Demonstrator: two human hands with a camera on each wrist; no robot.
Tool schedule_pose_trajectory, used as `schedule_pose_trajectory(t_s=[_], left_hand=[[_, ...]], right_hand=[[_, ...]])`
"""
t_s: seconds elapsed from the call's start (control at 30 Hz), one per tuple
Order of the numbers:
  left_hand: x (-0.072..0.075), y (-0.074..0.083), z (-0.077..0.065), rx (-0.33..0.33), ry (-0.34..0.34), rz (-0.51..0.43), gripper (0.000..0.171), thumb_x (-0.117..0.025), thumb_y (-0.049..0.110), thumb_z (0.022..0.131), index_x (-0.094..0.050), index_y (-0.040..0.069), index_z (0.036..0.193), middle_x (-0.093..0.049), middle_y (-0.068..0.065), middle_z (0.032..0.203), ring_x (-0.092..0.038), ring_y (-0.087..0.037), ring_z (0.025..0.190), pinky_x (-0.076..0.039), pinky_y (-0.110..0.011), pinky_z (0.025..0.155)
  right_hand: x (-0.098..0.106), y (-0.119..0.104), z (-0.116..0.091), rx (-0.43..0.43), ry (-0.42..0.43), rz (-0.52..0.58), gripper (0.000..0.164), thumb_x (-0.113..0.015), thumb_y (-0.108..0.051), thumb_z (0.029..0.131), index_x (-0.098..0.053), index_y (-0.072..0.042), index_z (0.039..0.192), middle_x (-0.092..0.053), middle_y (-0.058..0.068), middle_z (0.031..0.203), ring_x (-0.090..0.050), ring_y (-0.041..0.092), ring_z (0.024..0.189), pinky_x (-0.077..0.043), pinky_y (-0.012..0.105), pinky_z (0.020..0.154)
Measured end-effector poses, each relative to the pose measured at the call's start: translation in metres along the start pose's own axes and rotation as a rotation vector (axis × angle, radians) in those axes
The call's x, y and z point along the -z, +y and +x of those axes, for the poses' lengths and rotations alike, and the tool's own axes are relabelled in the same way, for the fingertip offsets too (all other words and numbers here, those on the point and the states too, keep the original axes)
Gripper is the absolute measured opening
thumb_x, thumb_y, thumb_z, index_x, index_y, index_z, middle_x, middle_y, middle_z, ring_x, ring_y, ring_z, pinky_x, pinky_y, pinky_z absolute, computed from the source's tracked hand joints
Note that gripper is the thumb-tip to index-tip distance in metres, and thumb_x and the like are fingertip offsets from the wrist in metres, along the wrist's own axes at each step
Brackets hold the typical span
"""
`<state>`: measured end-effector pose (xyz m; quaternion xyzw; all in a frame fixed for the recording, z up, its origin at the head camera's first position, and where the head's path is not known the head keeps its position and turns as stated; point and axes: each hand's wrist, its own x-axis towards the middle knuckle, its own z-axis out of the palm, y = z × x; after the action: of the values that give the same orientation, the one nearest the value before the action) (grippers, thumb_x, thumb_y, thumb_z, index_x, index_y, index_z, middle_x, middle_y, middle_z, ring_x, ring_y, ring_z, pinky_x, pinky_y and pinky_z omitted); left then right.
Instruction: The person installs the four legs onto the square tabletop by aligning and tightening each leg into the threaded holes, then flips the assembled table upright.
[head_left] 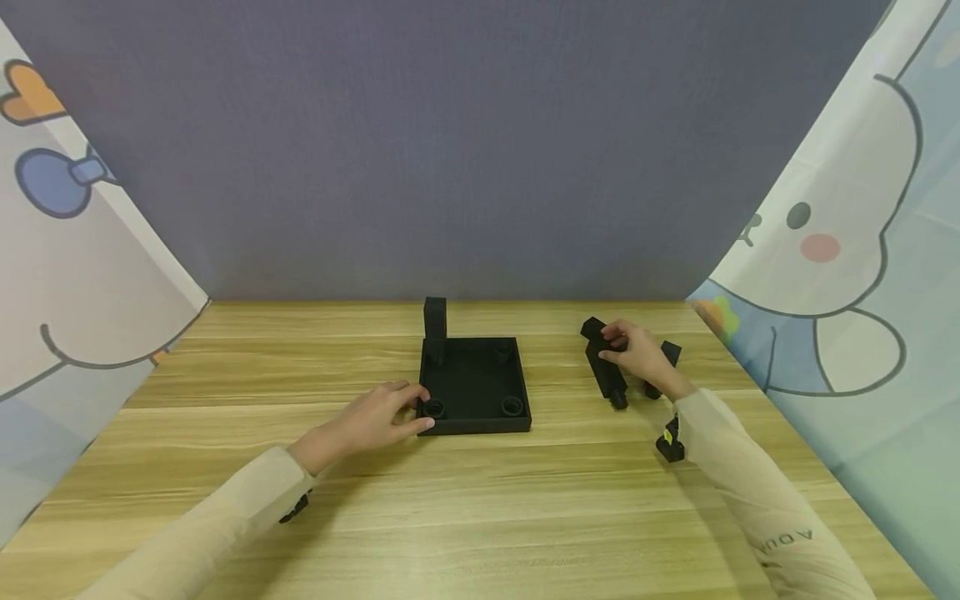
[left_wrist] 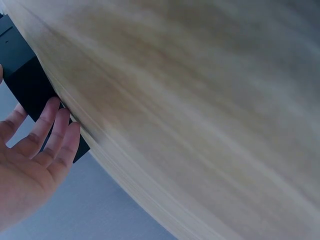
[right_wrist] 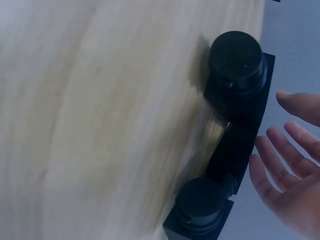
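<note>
A black square tray (head_left: 472, 427) with round sockets at its corners rests on the table, and one black post (head_left: 435, 318) stands upright at its far left corner. My left hand (head_left: 375, 417) holds the tray's near left corner, thumb at the front wall and fingers along the left wall. In the left wrist view those fingers (left_wrist: 62, 137) lie against the dark wall (left_wrist: 31, 87). Over the loose black posts (head_left: 606, 375) at the right hovers my right hand (head_left: 637, 352), fingertips right at them. Its fingers are extended in the right wrist view, beside posts with round pegs (right_wrist: 237, 62).
Another black post (head_left: 669, 354) lies right of my right hand. Small black wrist devices (head_left: 670, 443) hang under both sleeves. A grey panel (head_left: 465, 167) stands along the wooden table's back edge, and printed cartoon sheets (head_left: 847, 250) hang on both sides.
</note>
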<state>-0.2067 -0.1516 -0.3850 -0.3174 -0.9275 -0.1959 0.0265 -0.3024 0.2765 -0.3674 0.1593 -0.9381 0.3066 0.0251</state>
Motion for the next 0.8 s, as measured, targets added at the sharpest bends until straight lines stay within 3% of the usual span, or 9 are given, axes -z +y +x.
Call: schedule_pose_trajectory(t_s=[0.4, 0.8], left_hand=[[0.000, -0.001, 0.001, 0.008, -0.007, -0.004, 0.038, -0.057, 0.043, 0.088, -0.058, 0.014, 0.112, -0.062, -0.004, 0.101, -0.061, -0.014, 0.087, -0.051, -0.028, 0.069], [0.001, 0.002, 0.000, 0.013, -0.007, -0.010, 0.038, -0.057, 0.042, 0.088, -0.058, 0.012, 0.112, -0.062, -0.005, 0.103, -0.061, -0.016, 0.088, -0.051, -0.031, 0.071]], right_hand=[[-0.006, 0.005, -0.002, -0.004, 0.005, -0.036, 0.047, -0.066, -0.020, 0.085, -0.049, 0.005, 0.120, -0.051, 0.026, 0.119, -0.056, 0.040, 0.099, -0.049, 0.047, 0.081], [-0.014, 0.003, 0.000, -0.032, 0.010, -0.085, 0.047, -0.067, -0.020, 0.084, -0.049, 0.002, 0.122, -0.050, 0.026, 0.122, -0.056, 0.041, 0.099, -0.051, 0.047, 0.077]])
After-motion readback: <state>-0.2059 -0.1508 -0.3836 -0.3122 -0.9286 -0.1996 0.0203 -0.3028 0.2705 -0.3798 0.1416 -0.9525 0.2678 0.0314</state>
